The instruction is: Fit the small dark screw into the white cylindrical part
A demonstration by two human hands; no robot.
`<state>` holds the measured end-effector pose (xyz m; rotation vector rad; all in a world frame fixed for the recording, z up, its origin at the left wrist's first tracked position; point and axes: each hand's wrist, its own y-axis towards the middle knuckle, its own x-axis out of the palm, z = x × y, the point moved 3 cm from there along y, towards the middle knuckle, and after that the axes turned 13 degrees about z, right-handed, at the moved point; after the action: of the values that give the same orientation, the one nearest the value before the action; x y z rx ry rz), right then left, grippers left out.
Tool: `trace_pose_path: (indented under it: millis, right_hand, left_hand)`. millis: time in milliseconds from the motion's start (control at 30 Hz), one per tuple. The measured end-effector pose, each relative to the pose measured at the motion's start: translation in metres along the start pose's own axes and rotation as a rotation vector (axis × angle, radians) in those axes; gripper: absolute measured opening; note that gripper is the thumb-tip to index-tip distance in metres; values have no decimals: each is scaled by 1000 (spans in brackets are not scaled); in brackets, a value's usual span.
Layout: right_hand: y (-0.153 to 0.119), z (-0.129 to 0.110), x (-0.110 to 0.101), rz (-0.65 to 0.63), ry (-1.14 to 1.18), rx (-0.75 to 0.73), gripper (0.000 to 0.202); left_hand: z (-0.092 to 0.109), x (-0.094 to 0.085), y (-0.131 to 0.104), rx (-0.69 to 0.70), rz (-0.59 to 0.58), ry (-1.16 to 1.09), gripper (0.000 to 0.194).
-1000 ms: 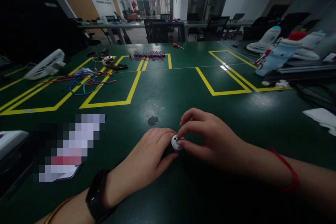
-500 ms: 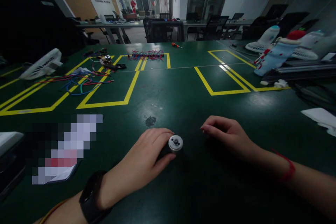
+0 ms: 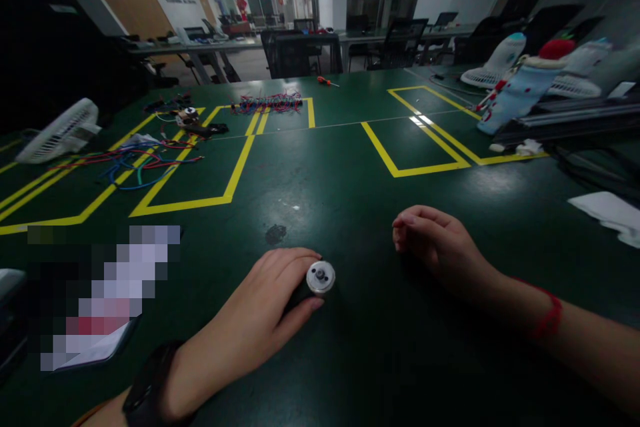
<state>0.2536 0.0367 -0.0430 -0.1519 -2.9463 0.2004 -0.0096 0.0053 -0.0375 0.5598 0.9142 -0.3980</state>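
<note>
A round metal cylinder, like a small motor [image 3: 321, 277], stands on the dark green table [image 3: 350, 360] with its pale end face up; a small shaft and dark holes show on it. My left hand [image 3: 273, 300] wraps round it from the left, thumb on the near side and fingers on the far side. To the right, apart from the cylinder, is my right hand [image 3: 440, 240], its fingers curled in and pressed together. Whatever its fingertips hold, if anything, is hidden.
Loose wires [image 3: 143, 160], a fan [image 3: 63, 132] and a blurred-out flat device [image 3: 100, 343] lie left. Further back are a wire bundle [image 3: 267, 103] and a screwdriver [image 3: 325, 81]. A blue bottle-shaped thing [image 3: 517, 97] and white paper [image 3: 605, 210] are right.
The view has shifted a little. My right hand has moved away from the cylinder, to the right, and its fingers have turned and curled. My left hand keeps its grip.
</note>
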Motion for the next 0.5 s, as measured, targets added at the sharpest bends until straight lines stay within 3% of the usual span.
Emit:
trace_pose_path:
  millis: [233, 300, 433, 500]
  right_hand:
    - [-4, 0, 1, -36, -139, -62, 14]
    - [-6, -3, 6, -96, -266, -115, 16]
    - [-16, -15, 31, -367, -659, -391, 13]
    - [-23, -23, 45, -440, -733, -541, 18]
  left_hand:
    - [1, 0, 1, 0, 2, -5, 34]
    - [2, 0, 1, -2, 9, -12, 35]
    - [4, 0, 2, -8, 22, -27, 35]
    - [4, 0, 2, -6, 29, -40, 35]
